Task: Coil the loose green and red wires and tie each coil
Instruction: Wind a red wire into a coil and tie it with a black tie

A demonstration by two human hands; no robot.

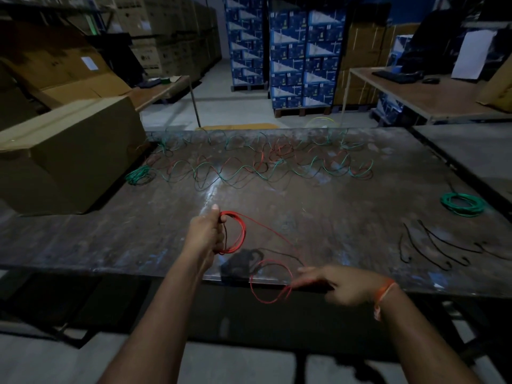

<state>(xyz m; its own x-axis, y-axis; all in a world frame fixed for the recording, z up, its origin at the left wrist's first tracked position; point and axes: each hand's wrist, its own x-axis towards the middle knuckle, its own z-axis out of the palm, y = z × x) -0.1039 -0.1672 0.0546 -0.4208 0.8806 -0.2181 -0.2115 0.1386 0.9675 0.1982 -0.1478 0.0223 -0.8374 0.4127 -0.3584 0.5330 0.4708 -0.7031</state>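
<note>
Gripping the red coil (234, 232) mid-frame, the left hand (206, 235) should stay steady. Right hand (342, 285), fingers pinching the tail (270, 281), should feed even loops.

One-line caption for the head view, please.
Left hand holds a red wire coil over the table while the right hand guides its loose end.

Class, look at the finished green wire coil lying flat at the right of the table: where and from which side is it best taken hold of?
Probably by the near arc of the green wire coil, coming from above. It lies flat on the dark metal table as an open ring, so fingers can drop inside the loop and pinch all its turns together, keeping them bundled.
</note>
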